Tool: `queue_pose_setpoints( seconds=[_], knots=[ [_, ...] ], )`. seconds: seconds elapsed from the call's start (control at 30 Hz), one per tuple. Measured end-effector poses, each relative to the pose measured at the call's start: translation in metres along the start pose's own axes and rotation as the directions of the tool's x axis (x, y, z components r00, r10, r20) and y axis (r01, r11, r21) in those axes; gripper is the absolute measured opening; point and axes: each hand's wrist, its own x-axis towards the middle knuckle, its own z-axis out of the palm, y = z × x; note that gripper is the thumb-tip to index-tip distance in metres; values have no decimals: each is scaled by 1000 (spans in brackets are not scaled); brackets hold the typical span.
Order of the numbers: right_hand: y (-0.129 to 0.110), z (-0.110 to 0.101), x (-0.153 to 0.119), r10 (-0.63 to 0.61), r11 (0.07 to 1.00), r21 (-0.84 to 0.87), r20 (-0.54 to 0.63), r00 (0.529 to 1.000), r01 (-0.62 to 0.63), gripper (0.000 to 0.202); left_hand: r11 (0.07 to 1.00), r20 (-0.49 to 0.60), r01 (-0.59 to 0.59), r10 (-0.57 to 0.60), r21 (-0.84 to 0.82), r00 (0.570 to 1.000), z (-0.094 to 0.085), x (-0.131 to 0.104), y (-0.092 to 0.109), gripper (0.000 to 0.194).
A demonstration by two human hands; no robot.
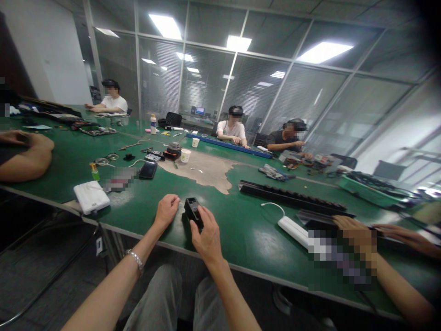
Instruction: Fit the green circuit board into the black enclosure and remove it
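A small black boxy device with recesses in its upper face stands on the green table near the front edge. My right hand grips its right side, thumb at the near end and fingers over the top. Just left of the device, my left hand rests on the table with its fingers curled together, apart from the device. Whatever those fingers may hold is too small or hidden to make out. A bracelet circles my left wrist.
A white box and a black phone lie to the left. Paper cups stand farther back. A long black strip, a white power strip and another person's hands are at right. More people sit around the table.
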Motion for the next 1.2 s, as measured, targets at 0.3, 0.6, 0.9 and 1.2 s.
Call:
queue_pose_setpoints(
  seconds=[0.3,0.6,0.9,1.2],
  knots=[
    [2,3,-7,-1,999,-34,30,1000,2,58,1000,2,7,-7,2,1000,1,0,0,23],
    [1,9,-11,-12,999,-29,45,999,13,45,1000,0,-6,6,4,1000,1,1,-1,23],
    [-4,-1,15,6,998,59,-16,1000,-5,40,1000,3,2,-2,9,1000,0,0,0,22],
    [33,-15,42,85,993,95,-140,987,-72,35,1000,1,-11,11,7,1000,1,-1,0,23]
  ],
)
